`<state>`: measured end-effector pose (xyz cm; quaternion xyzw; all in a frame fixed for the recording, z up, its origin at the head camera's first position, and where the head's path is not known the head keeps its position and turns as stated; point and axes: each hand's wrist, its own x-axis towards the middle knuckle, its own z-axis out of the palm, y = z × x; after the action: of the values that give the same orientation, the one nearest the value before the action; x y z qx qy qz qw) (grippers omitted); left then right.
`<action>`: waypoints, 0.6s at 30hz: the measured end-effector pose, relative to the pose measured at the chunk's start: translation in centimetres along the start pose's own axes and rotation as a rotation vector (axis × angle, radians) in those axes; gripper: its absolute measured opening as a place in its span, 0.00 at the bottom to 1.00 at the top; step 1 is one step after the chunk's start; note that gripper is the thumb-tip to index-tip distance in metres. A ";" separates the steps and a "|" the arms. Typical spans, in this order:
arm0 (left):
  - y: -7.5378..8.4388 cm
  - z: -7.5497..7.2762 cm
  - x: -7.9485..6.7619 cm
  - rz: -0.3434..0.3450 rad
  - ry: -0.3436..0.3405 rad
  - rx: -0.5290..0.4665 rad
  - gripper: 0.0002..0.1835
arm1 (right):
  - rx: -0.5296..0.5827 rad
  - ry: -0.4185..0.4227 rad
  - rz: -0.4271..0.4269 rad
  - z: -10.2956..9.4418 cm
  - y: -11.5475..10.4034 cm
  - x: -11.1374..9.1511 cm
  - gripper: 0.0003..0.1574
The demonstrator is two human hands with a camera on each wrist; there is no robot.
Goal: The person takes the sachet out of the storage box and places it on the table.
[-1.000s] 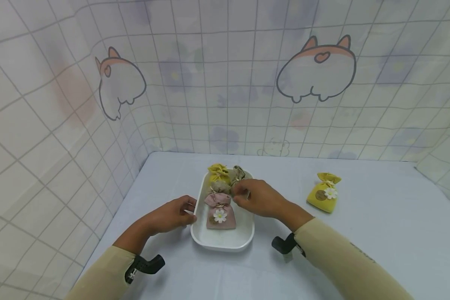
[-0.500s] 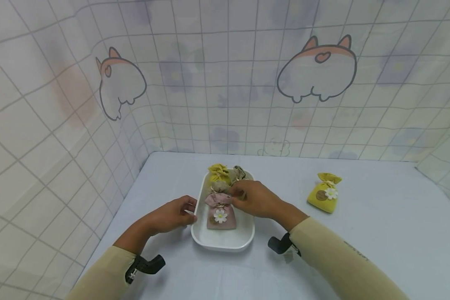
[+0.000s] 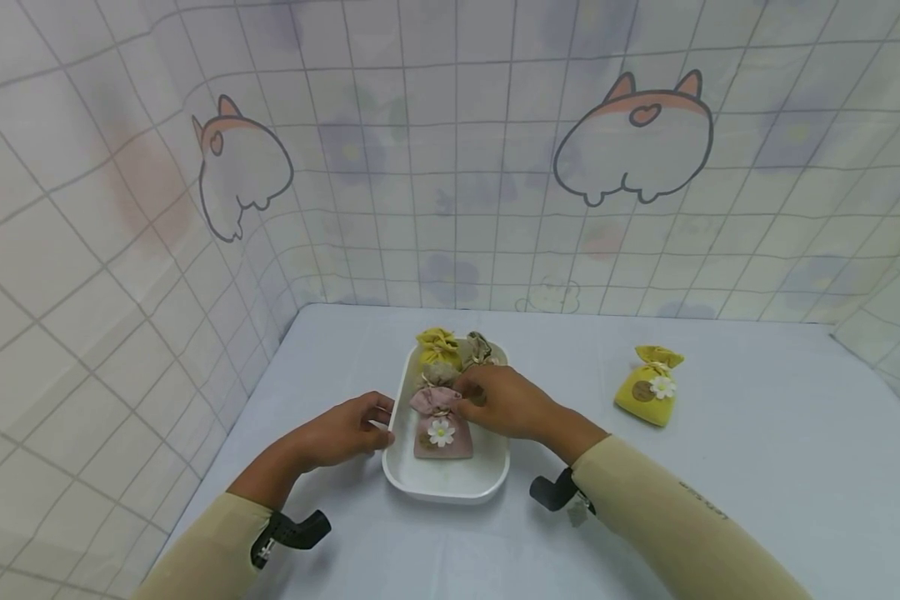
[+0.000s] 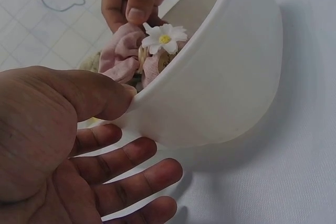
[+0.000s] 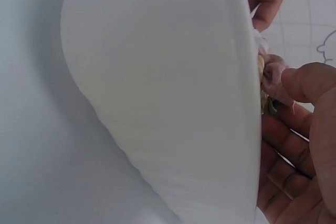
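Note:
A white tray (image 3: 450, 485) holds several small cloth drawstring pouches. Frontmost is a pink pouch (image 3: 442, 446) with a white daisy, seen also as a pink pouch (image 4: 122, 56) in the left wrist view. My right hand (image 3: 513, 404) reaches over the tray's right side and pinches the pink pouch's gathered top between thumb and finger; in the right wrist view its thumb (image 5: 307, 81) lies against the cloth. My left hand (image 3: 337, 432) steadies the tray's left side, thumb at the rim and the other fingers loosely extended along the outer wall.
Behind the pink pouch sit a grey-brown pouch (image 3: 439, 374), a yellow pouch (image 3: 439, 346) and a dark greenish-grey pouch (image 3: 478, 347). Another yellow pouch (image 3: 648, 392) with a daisy lies on the white tabletop (image 3: 757, 433) at the right. A patterned curtain (image 3: 450, 167) hangs behind.
My right hand has shifted left and slightly nearer, from beside the rear grey pouches to the pink pouch's top. My left hand and the tray have stayed in place.

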<state>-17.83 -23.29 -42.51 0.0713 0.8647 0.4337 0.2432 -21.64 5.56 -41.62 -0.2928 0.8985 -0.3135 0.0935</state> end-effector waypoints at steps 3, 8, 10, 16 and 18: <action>0.0 0.0 0.0 -0.002 0.003 0.000 0.24 | -0.013 0.001 -0.003 0.1 0.0 0.0 0.10; 0.1 0.0 -0.1 0.009 -0.003 0.004 0.24 | -0.038 0.002 -0.016 0.3 -0.3 -0.1 0.07; 0.1 0.0 -0.2 0.014 -0.008 0.005 0.25 | -0.041 0.004 -0.017 0.3 -0.4 -0.1 0.06; 0.1 0.0 -0.2 0.018 -0.009 0.007 0.24 | -0.040 0.025 -0.015 0.1 -0.8 -0.4 0.03; 0.1 0.0 -0.2 0.020 -0.009 0.008 0.24 | -0.042 0.034 -0.019 0.0 -0.9 -0.5 0.03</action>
<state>-17.63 -23.29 -42.33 0.0828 0.8646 0.4321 0.2426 -20.82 5.28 -41.09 -0.2978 0.9036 -0.3002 0.0690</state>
